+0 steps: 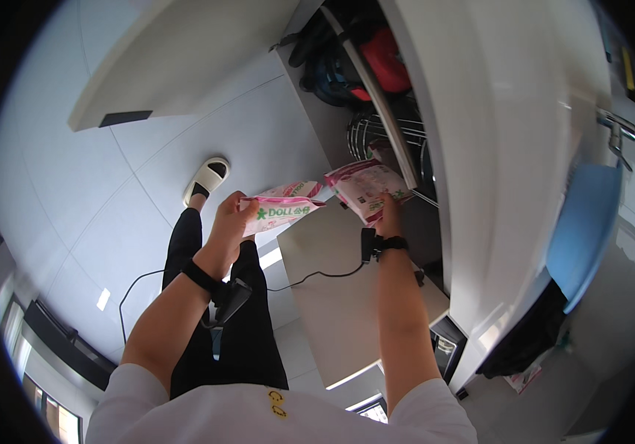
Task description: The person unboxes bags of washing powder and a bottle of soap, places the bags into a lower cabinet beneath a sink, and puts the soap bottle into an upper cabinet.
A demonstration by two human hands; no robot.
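My left hand point(230, 223) is closed on a white-and-pink soft plastic packet point(282, 212) with green print, held above the floor in front of my legs. A second similar packet point(293, 190) shows just behind it; whether my fingers hold that one too is hidden. My right hand point(390, 216) grips the edge of another pink-and-white packet point(362, 186) at the mouth of an open cabinet. Beyond it, part of one more pink packet point(382, 153) lies by a wire rack point(365, 132) inside the cabinet.
Cabinet doors stand open, one at the far left point(184, 70) and one beside my right arm point(332, 288). A metal bar point(376, 96) crosses the opening before red and dark items point(387, 63). A blue basin point(587, 229) hangs at the right. Cables run from my wrist straps.
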